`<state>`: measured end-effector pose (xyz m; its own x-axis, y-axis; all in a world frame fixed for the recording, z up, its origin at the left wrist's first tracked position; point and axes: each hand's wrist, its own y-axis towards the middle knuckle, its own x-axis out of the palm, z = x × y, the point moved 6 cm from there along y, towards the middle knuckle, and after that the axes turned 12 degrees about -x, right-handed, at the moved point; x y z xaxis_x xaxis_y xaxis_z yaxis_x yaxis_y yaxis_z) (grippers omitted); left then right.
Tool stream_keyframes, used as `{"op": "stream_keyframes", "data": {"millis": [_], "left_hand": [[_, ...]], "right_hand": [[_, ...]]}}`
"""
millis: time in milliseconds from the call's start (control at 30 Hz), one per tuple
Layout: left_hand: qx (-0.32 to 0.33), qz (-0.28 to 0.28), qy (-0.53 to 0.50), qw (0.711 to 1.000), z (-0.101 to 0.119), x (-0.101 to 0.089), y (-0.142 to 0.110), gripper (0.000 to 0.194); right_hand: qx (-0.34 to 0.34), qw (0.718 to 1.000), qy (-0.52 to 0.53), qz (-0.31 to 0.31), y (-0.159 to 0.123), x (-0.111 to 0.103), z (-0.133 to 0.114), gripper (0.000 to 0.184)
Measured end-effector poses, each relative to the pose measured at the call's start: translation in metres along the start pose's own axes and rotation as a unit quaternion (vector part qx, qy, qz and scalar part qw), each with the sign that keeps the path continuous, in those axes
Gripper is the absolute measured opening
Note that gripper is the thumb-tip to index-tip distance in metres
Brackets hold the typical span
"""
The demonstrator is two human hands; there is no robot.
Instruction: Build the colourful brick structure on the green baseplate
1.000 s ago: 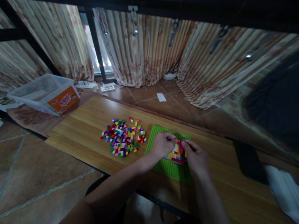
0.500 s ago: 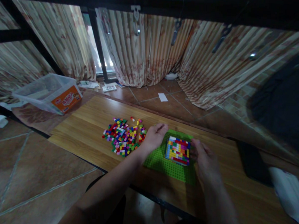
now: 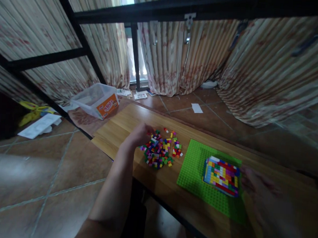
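Note:
My left hand (image 3: 142, 133) reaches over the far left side of a loose pile of small coloured toy bricks (image 3: 157, 152). Its fingers bend down at the bricks and are mostly hidden, so their grip does not show. On a green studded baseplate (image 3: 191, 167) stands a block-shaped build of multicoloured bricks (image 3: 221, 175), with a patterned top of mixed colours. My right hand (image 3: 260, 186) is beside the right side of this build, somewhat blurred. Its fingers look apart and hold nothing visible; whether they touch the build I cannot tell.
All this lies on a long wooden table (image 3: 115, 131). Beyond its left end is a clear plastic bin (image 3: 89, 101) with an orange label. A black metal rail (image 3: 159, 14) crosses above. White paper (image 3: 197, 108) lies on the tiled floor behind.
My left hand has moved left from the baseplate's edge to the brick pile. My right hand stays by the build's right side. The view has turned left.

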<state>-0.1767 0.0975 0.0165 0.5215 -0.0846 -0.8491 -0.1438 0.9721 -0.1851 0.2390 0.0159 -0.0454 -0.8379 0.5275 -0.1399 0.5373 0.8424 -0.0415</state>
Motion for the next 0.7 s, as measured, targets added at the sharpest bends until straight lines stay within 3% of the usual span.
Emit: {"op": "stream_keyframes", "data": {"millis": [233, 433, 700], "left_hand": [[0.034, -0.01, 0.127, 0.991, -0.001, 0.011, -0.001, 0.044], [0.059, -0.035, 0.139, 0.988, 0.0, 0.018, -0.004, 0.044], [0.057, -0.035, 0.14, 0.988, 0.003, 0.022, -0.002, 0.039]], "right_hand": [[0.004, 1.0, -0.013, 0.008, 0.001, 0.002, -0.004, 0.028], [0.006, 0.999, -0.052, 0.009, -0.004, 0.007, -0.017, 0.027], [0.018, 0.997, -0.073, -0.009, 0.001, 0.005, -0.009, 0.035]]}}
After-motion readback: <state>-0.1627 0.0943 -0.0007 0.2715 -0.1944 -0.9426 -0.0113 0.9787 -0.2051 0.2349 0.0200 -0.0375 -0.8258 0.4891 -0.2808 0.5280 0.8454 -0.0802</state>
